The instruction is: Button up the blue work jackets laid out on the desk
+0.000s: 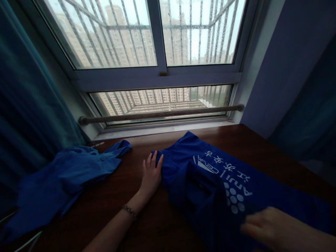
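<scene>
A blue shirt with white print lies spread on the dark wooden surface below the window. My left hand rests flat at the shirt's left edge, fingers stretched out and touching the cloth; a bracelet sits on that wrist. My right hand lies on the shirt's near right part, fingers curled against the fabric and blurred, so whether it pinches the cloth is unclear.
A second blue garment lies crumpled at the left of the wooden surface. A horizontal rod runs along the barred window. Dark teal curtains hang at the left and right.
</scene>
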{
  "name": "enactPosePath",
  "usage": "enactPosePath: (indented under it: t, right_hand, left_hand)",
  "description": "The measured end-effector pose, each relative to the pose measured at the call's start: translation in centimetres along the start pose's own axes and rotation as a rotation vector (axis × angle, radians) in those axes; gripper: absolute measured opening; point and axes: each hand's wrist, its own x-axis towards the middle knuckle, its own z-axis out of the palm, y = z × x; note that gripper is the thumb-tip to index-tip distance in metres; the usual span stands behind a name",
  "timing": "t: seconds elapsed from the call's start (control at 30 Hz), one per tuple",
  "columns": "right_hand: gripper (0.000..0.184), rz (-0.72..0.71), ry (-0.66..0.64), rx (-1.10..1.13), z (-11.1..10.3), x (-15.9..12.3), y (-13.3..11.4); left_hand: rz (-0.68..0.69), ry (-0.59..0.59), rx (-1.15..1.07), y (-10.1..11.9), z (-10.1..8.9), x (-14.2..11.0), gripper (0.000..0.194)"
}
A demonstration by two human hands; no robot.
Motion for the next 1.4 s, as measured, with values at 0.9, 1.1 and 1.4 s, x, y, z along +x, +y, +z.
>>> enactPosePath:
  t: [0.9, 1.1, 1.4]
  right_hand:
    - [0.066, 0.072, 0.005, 0.036, 8.5, 21.2, 7.8]
    - [0.062, 0.359, 0.122, -0.068, 7.9, 19.1, 14.2]
    - [0.061, 0.645, 0.193, -0.222, 7.7, 12.5, 22.7]
  left_hand:
    - [0.075, -0.188, -0.303, -1.7, 0.7, -1.4, 0.049]
    - [0.093, -0.271, -0.332, -2.1, 1.2, -1.6, 0.044]
    - [0.119, -0.31, -0.354, -2.5, 1.8, -1.8, 0.039]
